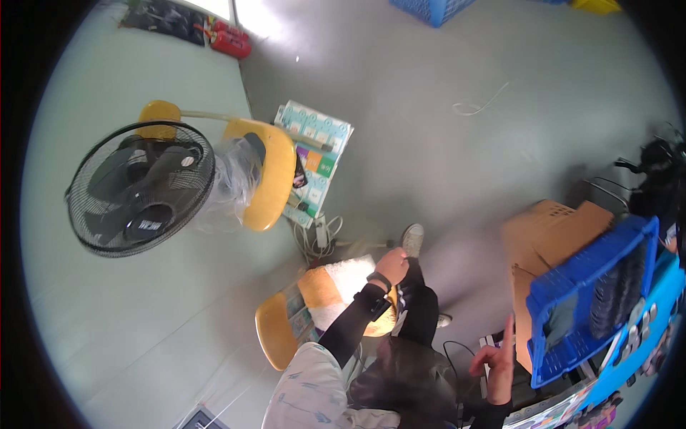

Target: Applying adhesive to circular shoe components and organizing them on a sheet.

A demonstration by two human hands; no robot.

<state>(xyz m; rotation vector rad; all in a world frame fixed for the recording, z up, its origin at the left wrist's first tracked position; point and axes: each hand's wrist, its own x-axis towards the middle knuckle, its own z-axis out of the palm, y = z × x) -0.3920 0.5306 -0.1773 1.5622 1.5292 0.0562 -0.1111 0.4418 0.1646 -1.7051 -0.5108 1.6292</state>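
Note:
My left hand [392, 265] reaches forward over the edge of a fluffy white and yellow cushion [320, 288] on a chair, next to my dark trouser leg. Its fingers are curled together, and nothing shows in them. A dark band circles that wrist, with a dark device on the sleeve behind it. On the other side my right hand [498, 363] is raised, its index finger stretched out and the others bent, holding nothing. Beside it are a cardboard box [542, 234] and a tilted blue plastic crate [569, 282] with dark things inside.
At left, a black fan [141, 189] stands before a yellow chair [271, 175] with clear plastic on it. Patterned boards [314, 127] and a white power strip [321, 232] lie on the floor. A blue-edged table [647, 329] holds small parts. Red fire extinguishers [230, 41] stand far left.

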